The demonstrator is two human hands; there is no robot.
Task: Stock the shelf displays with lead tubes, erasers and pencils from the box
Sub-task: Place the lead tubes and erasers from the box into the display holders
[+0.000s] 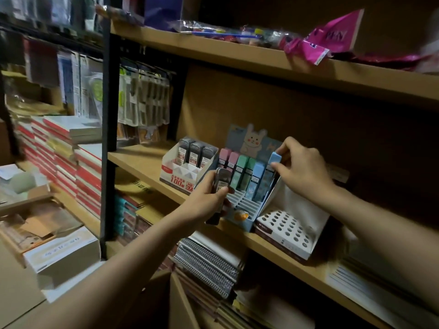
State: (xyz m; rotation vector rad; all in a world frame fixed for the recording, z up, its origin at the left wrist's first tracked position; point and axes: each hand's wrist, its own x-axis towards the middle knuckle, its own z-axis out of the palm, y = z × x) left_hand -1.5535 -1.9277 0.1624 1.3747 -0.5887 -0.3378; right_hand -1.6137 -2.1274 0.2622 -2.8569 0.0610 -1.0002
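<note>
Pinching a blue-capped lead tube at its top, your right hand holds it at the right end of the pastel row in the rabbit display, centre right of the frame. Your left hand curls round a small bundle of dark lead tubes just left of that display. Further left on the wooden shelf stands the white display with three dark tubes; lower right sits the holed pencil display.

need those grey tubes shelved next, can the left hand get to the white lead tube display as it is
Probably yes: the left hand holding dark lead tubes sits just in front of the white cardboard lead tube display, with nothing between them.
</note>
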